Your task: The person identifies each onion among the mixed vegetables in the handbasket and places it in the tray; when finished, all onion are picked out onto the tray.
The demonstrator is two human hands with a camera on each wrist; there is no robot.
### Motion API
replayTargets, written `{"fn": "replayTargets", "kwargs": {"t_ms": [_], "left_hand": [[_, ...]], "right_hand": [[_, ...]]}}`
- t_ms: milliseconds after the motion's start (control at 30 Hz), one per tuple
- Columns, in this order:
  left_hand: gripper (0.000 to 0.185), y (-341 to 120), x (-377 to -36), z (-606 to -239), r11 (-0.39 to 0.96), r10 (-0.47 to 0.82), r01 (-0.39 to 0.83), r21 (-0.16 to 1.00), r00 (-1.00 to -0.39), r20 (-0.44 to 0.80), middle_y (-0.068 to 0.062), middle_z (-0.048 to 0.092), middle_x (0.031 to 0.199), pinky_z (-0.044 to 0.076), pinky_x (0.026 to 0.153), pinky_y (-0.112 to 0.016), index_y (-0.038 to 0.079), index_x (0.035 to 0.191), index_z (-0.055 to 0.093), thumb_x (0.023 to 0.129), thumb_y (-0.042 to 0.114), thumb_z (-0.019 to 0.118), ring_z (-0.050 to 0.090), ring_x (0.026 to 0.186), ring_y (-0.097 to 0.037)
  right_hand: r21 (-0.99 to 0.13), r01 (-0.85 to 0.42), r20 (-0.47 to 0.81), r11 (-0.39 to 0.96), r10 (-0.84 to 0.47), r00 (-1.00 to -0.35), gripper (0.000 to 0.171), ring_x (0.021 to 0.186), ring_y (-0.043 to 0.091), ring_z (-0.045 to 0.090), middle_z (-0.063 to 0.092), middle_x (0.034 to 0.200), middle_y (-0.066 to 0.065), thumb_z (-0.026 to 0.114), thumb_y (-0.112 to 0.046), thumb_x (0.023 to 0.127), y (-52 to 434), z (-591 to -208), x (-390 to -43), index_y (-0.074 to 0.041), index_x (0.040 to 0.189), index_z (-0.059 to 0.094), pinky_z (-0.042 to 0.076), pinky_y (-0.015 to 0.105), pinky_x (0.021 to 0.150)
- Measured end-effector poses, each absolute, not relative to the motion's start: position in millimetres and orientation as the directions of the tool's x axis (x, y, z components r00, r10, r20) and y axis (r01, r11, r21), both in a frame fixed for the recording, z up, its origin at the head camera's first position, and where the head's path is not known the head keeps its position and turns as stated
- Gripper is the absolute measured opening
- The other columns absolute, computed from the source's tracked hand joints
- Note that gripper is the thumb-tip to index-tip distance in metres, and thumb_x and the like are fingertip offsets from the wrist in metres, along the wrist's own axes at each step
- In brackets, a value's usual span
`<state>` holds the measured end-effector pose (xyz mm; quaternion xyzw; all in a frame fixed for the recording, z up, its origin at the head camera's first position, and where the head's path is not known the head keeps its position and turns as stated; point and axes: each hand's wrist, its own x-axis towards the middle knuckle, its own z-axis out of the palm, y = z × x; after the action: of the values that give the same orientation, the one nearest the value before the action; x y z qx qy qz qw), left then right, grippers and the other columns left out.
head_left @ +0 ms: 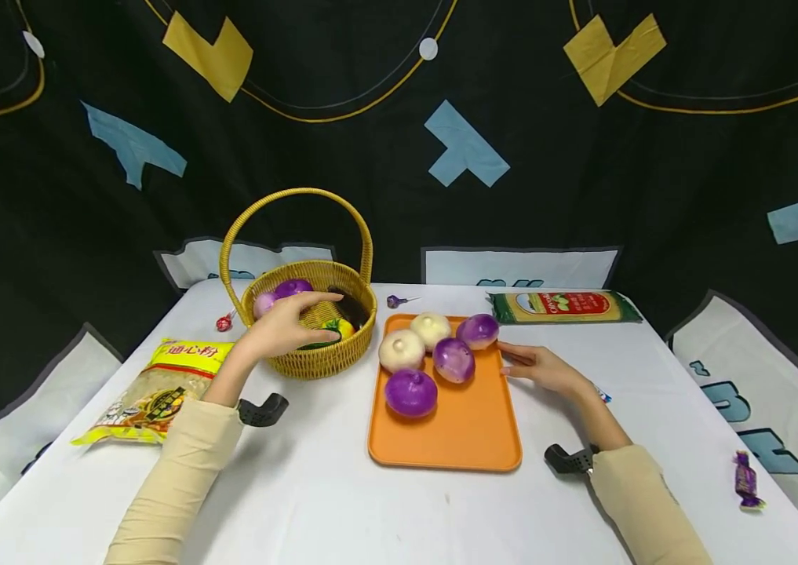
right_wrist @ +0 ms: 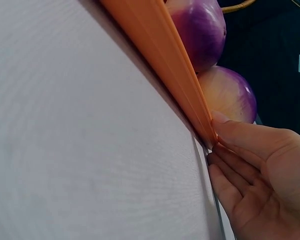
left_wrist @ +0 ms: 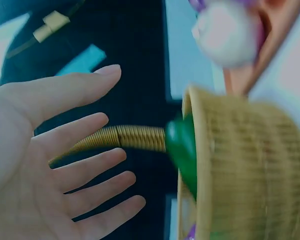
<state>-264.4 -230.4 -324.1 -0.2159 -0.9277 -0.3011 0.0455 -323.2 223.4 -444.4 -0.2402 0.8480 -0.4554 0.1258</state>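
While the basket (head_left: pixel 314 329) sits left of centre on the bench (head_left: pixel 314 486), the left hand (head_left: pixel 286 326) hovers over it, fingers spread, holding nothing. Its onions (head_left: pixel 291 289) look firm, smooth, likely slippery: cup them whole. Right hand (head_left: pixel 543 367), flat, touches the tray (head_left: pixel 469 424).

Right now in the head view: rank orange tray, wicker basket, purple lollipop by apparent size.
1. orange tray, largest
2. wicker basket; with its handle it comes close to the tray, and it sits farther back
3. purple lollipop, smallest
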Motion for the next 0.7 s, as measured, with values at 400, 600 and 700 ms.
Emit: {"fn": "replayTargets", "kwargs": {"t_ms": [400,600,700], "left_hand": [[0.059,-261,-313,-325,0.888,0.29,0.315,0.335,-0.949,0.123,-0.031,0.053,0.128,0.043,0.096,-0.056,-0.007,0.131,0.052,0.082,0.016,0.075,0.05,0.118,-0.046],[0.07,-276,-333,-333,0.952,0.203,0.187,0.244,-0.978,-0.041,-0.035,0.047,0.131,0.038,0.102,-0.055,-0.011,0.136,0.043,0.077,0.006,0.075,0.044,0.122,-0.047],[0.073,-283,-344,-336,0.959,0.172,0.147,0.244,-0.981,-0.086,-0.036,0.044,0.134,0.037,0.103,-0.056,-0.01,0.139,0.041,0.076,0.003,0.075,0.042,0.124,-0.047]], "right_hand": [[-0.825,-0.292,-0.002,0.484,-0.518,-0.855,0.059,0.135,0.038,0.036,0.036,0.147,0.023,0.062,-0.022,0.095,233,-447,-314,0.001,0.144,0.039,0.027,0.049,0.109],[-0.839,-0.301,0.017,0.453,-0.53,-0.848,0.059,0.135,0.038,0.036,0.036,0.147,0.024,0.063,-0.02,0.094,228,-448,-318,0.003,0.144,0.04,0.027,0.048,0.11],[-0.837,-0.309,0.025,0.452,-0.533,-0.846,0.059,0.134,0.037,0.037,0.036,0.147,0.023,0.064,-0.019,0.094,225,-446,-323,0.003,0.144,0.04,0.028,0.047,0.109]]}}
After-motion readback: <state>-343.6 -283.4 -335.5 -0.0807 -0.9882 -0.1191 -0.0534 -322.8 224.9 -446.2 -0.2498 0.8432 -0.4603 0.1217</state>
